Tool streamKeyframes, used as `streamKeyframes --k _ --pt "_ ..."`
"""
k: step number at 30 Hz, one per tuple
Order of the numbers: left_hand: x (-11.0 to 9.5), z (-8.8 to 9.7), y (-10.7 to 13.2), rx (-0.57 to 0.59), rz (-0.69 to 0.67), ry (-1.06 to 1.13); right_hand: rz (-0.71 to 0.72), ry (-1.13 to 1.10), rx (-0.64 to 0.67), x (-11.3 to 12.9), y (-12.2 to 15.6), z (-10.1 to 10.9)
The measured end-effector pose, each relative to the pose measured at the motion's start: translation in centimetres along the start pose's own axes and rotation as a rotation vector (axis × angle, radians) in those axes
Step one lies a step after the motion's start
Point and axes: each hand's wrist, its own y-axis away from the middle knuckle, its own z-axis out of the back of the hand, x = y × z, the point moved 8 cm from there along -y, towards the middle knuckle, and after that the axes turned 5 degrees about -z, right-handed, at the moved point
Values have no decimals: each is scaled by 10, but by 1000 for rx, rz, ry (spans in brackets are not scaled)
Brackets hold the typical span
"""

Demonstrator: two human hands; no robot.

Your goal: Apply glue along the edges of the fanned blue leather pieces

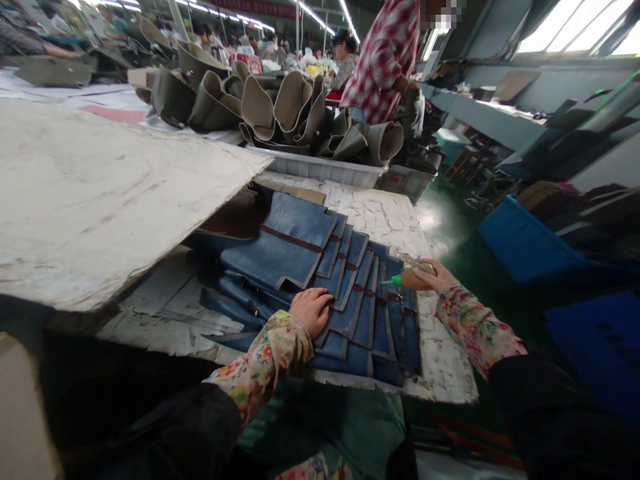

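Blue leather panels (285, 230) with grey edges lie overlapped like a fan on the worktable, and dark reddish-brown strips cross several of them. My left hand (311, 311) rests on the panels near their front edge, palm down, fingers stretched out over the leather. My right hand (440, 275) is closed around a squeeze bottle (414, 277) with brownish contents and a green nozzle. That nozzle points left, over or against the right-hand panels; whether it touches them I cannot tell.
A raised pale board (100, 193) covers the left side. Behind the panels, a white crate (325, 167) holds curled olive-grey pieces (290, 100). A person in a checked shirt (383, 60) stands beyond it. Blue bins (530, 240) stand on the floor to the right.
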Motion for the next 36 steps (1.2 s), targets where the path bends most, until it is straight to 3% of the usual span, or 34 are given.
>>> streamKeyframes --k 7,12,19,29,36 --pt "-1 1 0 3 0 2 167 -20 -230 40 -1 7" --pt "3 1 2 -18 -8 0 202 8 -273 42 -17 -7" --pt "7 0 3 -15 -11 -1 152 52 -271 39 -26 -14" --pt "6 1 4 -31 -29 4 -1 41 40 26 4 -19" --pt "4 2 7 -32 -29 0 17 58 -160 33 -6 -13"
